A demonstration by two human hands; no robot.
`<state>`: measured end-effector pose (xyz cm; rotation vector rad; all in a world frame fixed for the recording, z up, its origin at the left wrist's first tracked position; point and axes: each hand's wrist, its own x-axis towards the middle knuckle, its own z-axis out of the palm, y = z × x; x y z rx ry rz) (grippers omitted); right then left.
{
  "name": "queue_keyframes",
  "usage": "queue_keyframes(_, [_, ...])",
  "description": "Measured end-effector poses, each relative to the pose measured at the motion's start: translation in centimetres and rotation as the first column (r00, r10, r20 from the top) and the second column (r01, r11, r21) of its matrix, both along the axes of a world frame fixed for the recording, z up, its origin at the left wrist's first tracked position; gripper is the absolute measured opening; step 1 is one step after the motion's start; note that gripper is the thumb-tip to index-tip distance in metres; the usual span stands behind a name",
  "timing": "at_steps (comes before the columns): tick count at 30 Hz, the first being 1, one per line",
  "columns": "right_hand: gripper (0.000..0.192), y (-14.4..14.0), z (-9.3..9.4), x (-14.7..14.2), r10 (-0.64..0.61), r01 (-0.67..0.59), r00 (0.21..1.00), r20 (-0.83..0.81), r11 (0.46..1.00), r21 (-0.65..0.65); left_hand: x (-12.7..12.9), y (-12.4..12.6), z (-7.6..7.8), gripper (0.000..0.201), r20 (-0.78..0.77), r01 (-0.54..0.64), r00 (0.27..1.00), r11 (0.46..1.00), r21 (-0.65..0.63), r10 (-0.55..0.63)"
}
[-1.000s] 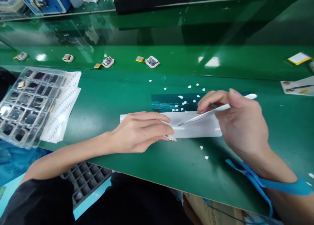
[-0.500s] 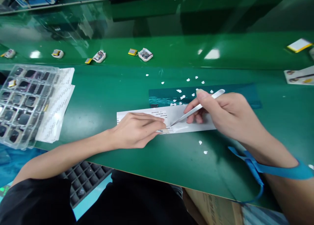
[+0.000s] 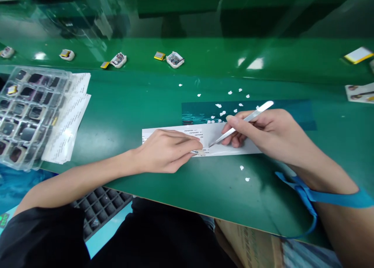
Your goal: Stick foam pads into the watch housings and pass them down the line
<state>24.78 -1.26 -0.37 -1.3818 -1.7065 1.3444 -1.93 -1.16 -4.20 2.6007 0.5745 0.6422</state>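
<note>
our left hand [image 3: 168,153] lies flat, fingers together, pinning the white label strip [image 3: 230,141] to the green bench [image 3: 131,112]; our right hand [image 3: 263,129] pinches the tweezers [image 3: 238,125], tips at a label. we judge we're mid-pick; lifting its edge needs a light, shallow touch.

Bright, even overhead light on my bench; white glare patches sit on the glossy green belt [image 3: 204,69] and the clear tray [image 3: 26,112]. Soft shadows lie under my hands. Edges bow from wide-lens distortion; far corners slightly soft.
</note>
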Motion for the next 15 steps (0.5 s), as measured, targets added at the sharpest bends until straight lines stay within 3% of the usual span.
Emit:
queue_keyframes(7, [0.059,0.2,-0.1,0.6,0.058,-0.058,0.998,-0.008,0.998,-0.015,0.1,0.0,0.2,0.023,0.03,0.017,0.999,0.999,0.035,-0.018])
queue_keyframes(11, [0.052,0.0,0.5,0.7,-0.069,0.061,0.991,-0.113,0.996,-0.068,0.0,0.1,0.4,0.024,0.038,0.025,0.999,0.999,0.04,-0.027])
queue_keyframes(15, [0.047,-0.6,1.0,0.1,-0.211,0.222,0.95,-0.232,0.975,0.024,0.1,-0.2,1.1,0.021,0.154,-0.006,0.988,1.0,-0.031,0.01])
